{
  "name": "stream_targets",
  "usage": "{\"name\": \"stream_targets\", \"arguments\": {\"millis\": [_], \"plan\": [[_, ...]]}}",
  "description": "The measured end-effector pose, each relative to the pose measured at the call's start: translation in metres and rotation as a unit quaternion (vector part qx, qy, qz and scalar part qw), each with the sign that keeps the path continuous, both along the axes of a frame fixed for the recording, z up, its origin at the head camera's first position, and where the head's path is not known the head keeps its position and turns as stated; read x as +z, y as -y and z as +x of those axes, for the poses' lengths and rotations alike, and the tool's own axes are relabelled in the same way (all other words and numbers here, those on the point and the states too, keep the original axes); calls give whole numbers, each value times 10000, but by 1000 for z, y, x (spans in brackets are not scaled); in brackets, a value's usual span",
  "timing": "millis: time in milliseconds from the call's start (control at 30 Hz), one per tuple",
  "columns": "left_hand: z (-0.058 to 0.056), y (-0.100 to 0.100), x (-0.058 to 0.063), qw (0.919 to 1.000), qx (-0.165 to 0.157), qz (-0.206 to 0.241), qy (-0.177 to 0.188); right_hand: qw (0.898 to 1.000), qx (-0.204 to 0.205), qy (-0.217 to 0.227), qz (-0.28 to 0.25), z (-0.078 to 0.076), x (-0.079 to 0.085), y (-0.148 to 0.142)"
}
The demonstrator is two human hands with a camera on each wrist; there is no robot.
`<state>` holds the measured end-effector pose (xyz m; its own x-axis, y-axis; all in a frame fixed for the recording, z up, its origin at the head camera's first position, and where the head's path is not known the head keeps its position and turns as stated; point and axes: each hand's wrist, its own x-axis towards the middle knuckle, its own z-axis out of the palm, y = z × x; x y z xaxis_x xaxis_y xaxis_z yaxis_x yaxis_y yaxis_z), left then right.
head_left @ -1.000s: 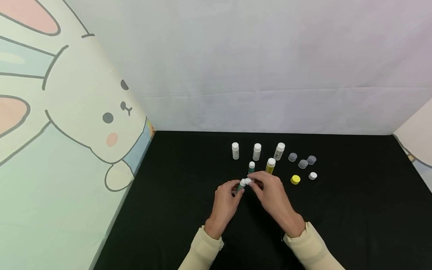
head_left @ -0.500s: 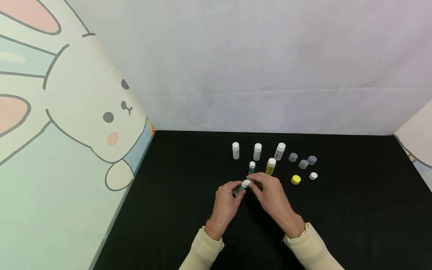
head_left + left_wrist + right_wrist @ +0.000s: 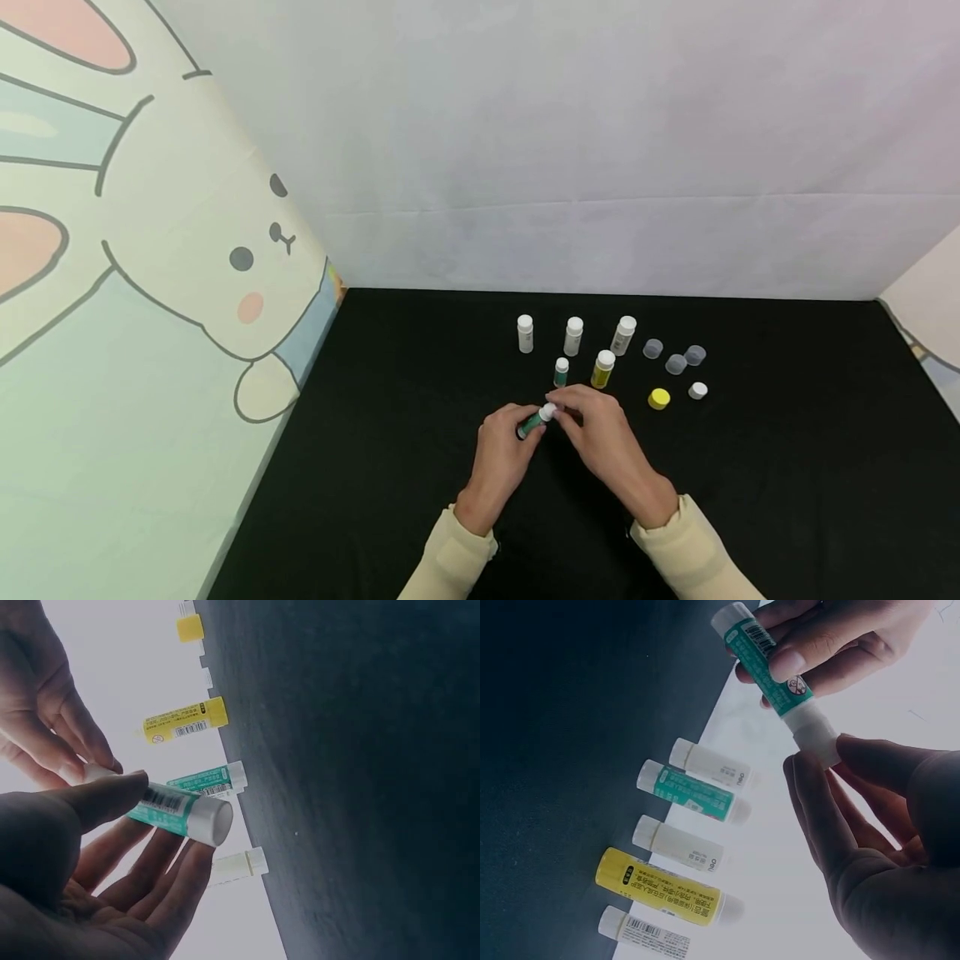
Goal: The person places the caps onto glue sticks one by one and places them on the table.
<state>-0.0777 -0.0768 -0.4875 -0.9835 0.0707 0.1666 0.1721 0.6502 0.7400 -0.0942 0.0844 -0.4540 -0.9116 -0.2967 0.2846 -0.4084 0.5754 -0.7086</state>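
Up to the pale wall [image 3: 600, 150] runs the black table [image 3: 375, 467], its cloth spreading wide on both sides of the left hand [image 3: 498, 450] and right hand [image 3: 602, 429], its far edge well beyond them. Just past the hands room is tighter: a yellow tube [image 3: 602, 373] stands near, three white tubes [image 3: 573, 340] farther back, a smaller green tube [image 3: 561, 376] beside it. Clamped between the left hand's thumb and fingers, the held green tube [image 3: 532, 424] tilts toward the right hand, whose thumb and fingers pinch the white cap [image 3: 817, 742] at its end.
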Motion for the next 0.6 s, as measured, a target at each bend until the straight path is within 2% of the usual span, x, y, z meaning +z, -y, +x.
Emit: {"name": "stream_targets", "arguments": {"millis": [267, 600], "plan": [[1, -1, 0, 9999, -26, -31, -125, 9999, 88, 119, 26, -1, -4, -1], [2, 0, -2, 10000, 62, -46, 51, 9998, 95, 172, 53, -1, -8, 4]]}}
